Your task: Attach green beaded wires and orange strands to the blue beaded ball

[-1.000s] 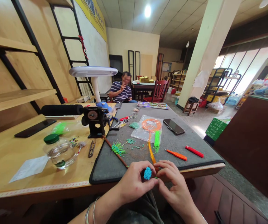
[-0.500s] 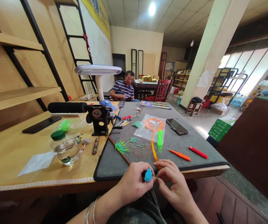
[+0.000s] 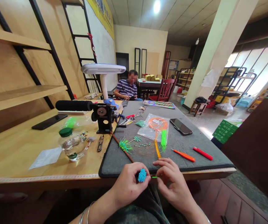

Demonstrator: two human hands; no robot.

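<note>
My left hand is closed around a cluster of small bright-blue bead-like pieces, held just off the table's front edge. To its right, my right hand pinches a short green strand between thumb and forefinger. The strand points left toward my left fingertips, with a small gap between. From the black winding device a brown rod slopes down to my left hand, which hides its near end. Green strands with turquoise bits are tied around that rod. Orange strands lie just beyond my right fingers.
On the grey mat lie a bundle of green strands, an orange-handled awl, a red pen-like tool and a phone. Left are a water jar and thread snips. A person sits beyond the table.
My hands have drawn slightly apart, and more of the green strand shows between them. The camera view has swung a little left, so the table things appear farther right.
</note>
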